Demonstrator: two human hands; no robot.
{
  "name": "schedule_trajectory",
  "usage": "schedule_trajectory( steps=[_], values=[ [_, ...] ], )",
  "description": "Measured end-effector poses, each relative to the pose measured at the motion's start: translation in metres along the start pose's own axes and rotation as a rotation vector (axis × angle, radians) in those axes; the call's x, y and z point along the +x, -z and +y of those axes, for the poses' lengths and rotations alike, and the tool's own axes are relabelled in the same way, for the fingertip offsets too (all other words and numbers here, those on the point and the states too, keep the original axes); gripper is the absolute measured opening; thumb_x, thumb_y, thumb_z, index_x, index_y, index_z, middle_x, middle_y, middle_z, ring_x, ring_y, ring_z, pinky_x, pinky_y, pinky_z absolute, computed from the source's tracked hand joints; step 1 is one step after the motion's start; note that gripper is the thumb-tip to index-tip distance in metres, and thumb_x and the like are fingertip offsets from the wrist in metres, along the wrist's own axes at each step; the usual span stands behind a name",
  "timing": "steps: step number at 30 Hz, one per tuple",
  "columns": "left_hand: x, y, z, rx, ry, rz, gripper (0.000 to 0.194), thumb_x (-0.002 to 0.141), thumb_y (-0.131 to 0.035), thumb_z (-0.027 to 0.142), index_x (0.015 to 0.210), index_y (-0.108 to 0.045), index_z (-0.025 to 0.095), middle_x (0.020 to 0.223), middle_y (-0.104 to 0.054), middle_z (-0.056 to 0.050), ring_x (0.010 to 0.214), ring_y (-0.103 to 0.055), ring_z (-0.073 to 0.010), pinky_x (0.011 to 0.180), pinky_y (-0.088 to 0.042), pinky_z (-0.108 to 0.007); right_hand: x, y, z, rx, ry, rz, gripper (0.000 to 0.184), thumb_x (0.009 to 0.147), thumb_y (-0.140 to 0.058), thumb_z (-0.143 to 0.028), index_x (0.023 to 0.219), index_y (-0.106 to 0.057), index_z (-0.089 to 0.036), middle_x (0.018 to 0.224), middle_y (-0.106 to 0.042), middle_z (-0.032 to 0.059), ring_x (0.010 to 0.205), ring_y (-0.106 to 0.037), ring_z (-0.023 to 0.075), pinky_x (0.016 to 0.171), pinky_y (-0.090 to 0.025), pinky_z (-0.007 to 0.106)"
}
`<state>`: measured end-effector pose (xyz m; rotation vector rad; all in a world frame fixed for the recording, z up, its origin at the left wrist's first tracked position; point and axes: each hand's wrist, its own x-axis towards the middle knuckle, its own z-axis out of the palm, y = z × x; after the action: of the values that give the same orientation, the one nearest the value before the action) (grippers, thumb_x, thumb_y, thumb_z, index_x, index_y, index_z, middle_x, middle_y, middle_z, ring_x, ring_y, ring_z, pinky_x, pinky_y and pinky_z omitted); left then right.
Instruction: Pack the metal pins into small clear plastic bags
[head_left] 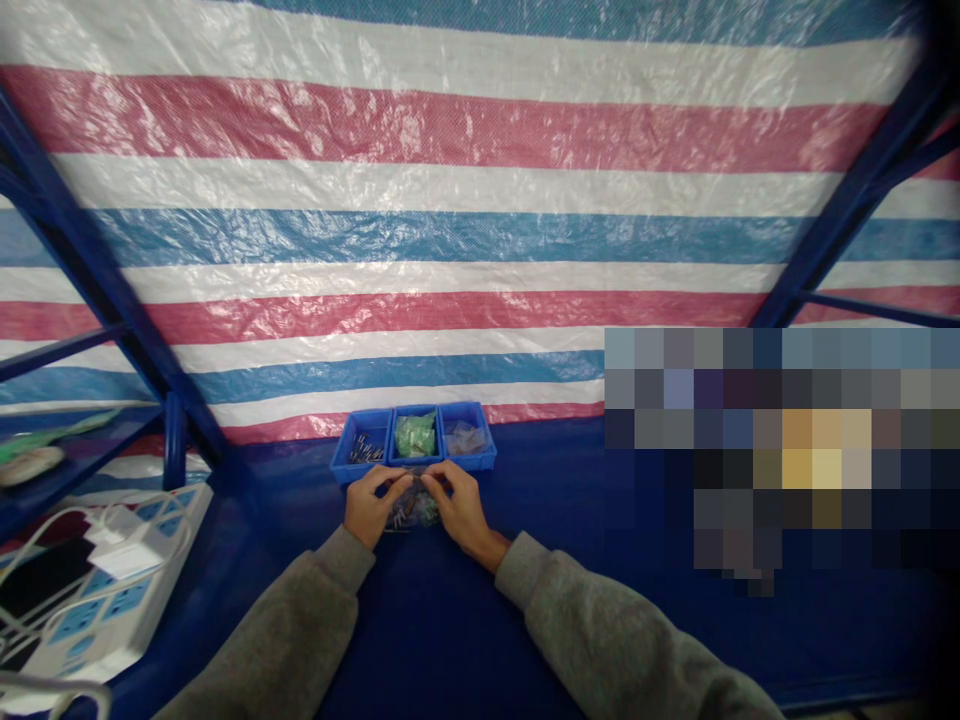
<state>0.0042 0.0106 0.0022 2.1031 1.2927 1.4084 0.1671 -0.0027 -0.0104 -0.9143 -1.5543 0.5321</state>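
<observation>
My left hand (370, 505) and my right hand (459, 508) are close together just in front of a row of blue bins. Both pinch the top edge of a clear plastic bag (415, 512), thumbs against fingertips. Small metallic-looking pieces show inside the bag, too small to name. The left blue bin (346, 472) holds several thin dark metal pieces resembling screws. In the middle bin lie green plastic packets (415, 437). Clear plastic bags (465, 438) fill part of the right bin.
A dark blue tabletop (442, 630) lies under my forearms. White power strips (142, 600) with plugs and cables are at left. Blue metal posts (112, 270) frame a striped plastic sheet (465, 240) behind. The right side is pixelated.
</observation>
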Motion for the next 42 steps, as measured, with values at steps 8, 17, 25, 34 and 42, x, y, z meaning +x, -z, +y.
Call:
schedule_trajectory(
  steps=[8, 17, 25, 34, 42],
  values=[
    [0.002, 0.003, 0.003, -0.012, 0.046, 0.023, 0.025, 0.079, -0.055, 0.038, 0.075, -0.068, 0.017, 0.069, -0.068, -0.003, 0.069, -0.062, -0.0172, 0.069, -0.05, -0.029, -0.001, 0.001, -0.002, 0.034, -0.017, 0.053, 0.031, 0.089, -0.04, -0.022, 0.118, -0.053, -0.02, 0.089, -0.06, 0.0052, 0.079, -0.057, 0.0162, 0.072, -0.047, 0.028],
    [-0.001, -0.002, 0.0, -0.173, 0.123, -0.026, 0.024, 0.077, -0.058, 0.037, 0.077, -0.066, 0.015, 0.073, -0.067, -0.003, 0.068, -0.062, -0.0171, 0.067, -0.051, -0.028, -0.002, 0.001, 0.004, -0.027, 0.09, -0.003, 0.027, 0.084, -0.049, -0.016, 0.106, -0.063, -0.025, 0.1, -0.053, 0.0059, 0.079, -0.056, 0.0149, 0.072, -0.048, 0.027],
    [0.001, 0.0, 0.007, -0.245, 0.102, -0.017, 0.033, 0.082, -0.052, 0.037, 0.108, -0.058, 0.017, 0.099, -0.063, -0.008, 0.084, -0.061, -0.0183, 0.068, -0.05, -0.027, 0.001, 0.003, -0.002, -0.027, 0.075, 0.023, 0.019, 0.088, -0.046, -0.023, 0.092, -0.065, -0.021, 0.088, -0.057, 0.0057, 0.085, -0.055, 0.017, 0.077, -0.045, 0.028],
    [-0.001, -0.001, 0.006, -0.073, -0.001, -0.065, 0.021, 0.076, -0.061, 0.035, 0.085, -0.067, 0.017, 0.08, -0.067, -0.004, 0.071, -0.06, -0.0167, 0.071, -0.049, -0.029, 0.0, 0.003, -0.002, -0.04, 0.019, 0.011, 0.022, 0.088, -0.046, -0.031, 0.081, -0.063, -0.018, 0.075, -0.059, 0.0028, 0.069, -0.054, 0.0148, 0.065, -0.043, 0.026],
    [0.0, -0.006, -0.001, -0.287, 0.186, 0.02, 0.033, 0.074, -0.063, 0.034, 0.101, -0.057, 0.016, 0.075, -0.066, -0.001, 0.069, -0.064, -0.0153, 0.069, -0.051, -0.027, -0.002, 0.004, -0.007, -0.026, 0.016, 0.047, 0.03, 0.089, -0.041, -0.022, 0.115, -0.056, -0.022, 0.094, -0.057, 0.0061, 0.082, -0.055, 0.0164, 0.073, -0.046, 0.028]
  ],
)
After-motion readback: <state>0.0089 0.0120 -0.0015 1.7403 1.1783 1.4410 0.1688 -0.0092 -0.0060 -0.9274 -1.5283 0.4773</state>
